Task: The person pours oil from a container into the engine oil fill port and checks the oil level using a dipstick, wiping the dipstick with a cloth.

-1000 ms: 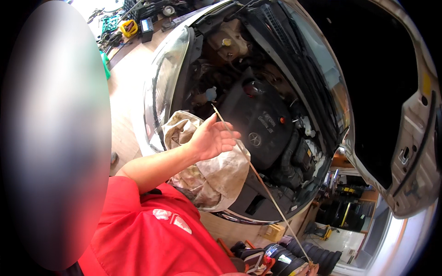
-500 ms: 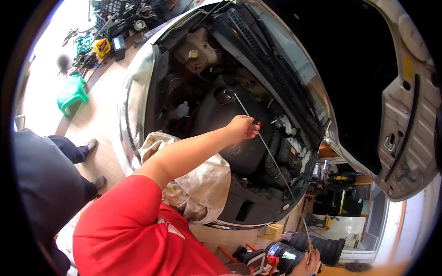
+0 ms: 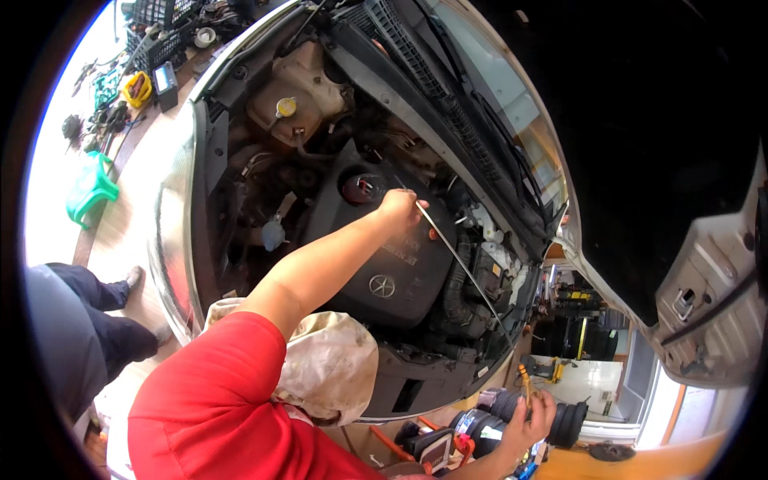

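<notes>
Here the left hand (image 3: 398,210) is pinching the tip of a long thin metal dipstick (image 3: 458,258) over the black engine cover (image 3: 384,272); the right hand (image 3: 528,418) is gripping its yellow handle (image 3: 524,376), fingers partly hidden.

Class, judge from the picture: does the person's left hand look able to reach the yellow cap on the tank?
Probably yes. The left hand is over the engine cover, and nothing lies over the yellow cap beyond it, though the hand is pinching the dipstick.
</notes>
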Motion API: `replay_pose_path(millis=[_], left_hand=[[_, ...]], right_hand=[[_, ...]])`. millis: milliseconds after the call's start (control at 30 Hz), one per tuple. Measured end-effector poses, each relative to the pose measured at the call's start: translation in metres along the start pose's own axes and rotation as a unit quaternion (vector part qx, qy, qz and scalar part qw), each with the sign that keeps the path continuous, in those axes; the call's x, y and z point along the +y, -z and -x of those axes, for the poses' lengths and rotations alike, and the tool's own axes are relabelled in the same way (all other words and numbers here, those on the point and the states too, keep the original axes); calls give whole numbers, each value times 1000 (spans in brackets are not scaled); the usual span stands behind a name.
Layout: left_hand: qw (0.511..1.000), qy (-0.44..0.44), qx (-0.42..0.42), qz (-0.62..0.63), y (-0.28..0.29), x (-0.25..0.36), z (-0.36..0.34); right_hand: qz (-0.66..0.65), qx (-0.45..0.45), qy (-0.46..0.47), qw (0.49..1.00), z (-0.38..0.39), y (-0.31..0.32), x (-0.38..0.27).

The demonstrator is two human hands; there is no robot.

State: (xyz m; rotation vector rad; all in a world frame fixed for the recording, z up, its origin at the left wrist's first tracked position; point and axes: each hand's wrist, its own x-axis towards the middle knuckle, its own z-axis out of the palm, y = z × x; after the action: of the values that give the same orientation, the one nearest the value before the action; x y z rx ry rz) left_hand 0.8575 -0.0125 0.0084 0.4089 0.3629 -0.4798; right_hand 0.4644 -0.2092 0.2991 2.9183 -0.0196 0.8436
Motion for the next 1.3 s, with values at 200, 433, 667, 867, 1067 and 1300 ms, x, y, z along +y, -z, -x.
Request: replay_pose_path(millis=[200,433,667,867,1067,1300], left_hand=[[999,15,-8,37,6,9,-16],[999,21,-1,49,14,8,-32],[998,18,7,58,26,7,-52],[992,0,1,123,27,23,-51],[988,-100,108,-52,-2,-36,57],[801,-75,-238,-545,37,-57,195]], right_hand=[[21,-3,30,999,-27,-11,-3],[-13,2,17,1000,-38,-20,-12],[-3,-24,36,999,-51,-27,-20],[-90,-61,126,986,-94,-34,-38],[-59,-155,260,951,-199,-70,-98],[-113,-201,344,910,-270,-218,-183]])
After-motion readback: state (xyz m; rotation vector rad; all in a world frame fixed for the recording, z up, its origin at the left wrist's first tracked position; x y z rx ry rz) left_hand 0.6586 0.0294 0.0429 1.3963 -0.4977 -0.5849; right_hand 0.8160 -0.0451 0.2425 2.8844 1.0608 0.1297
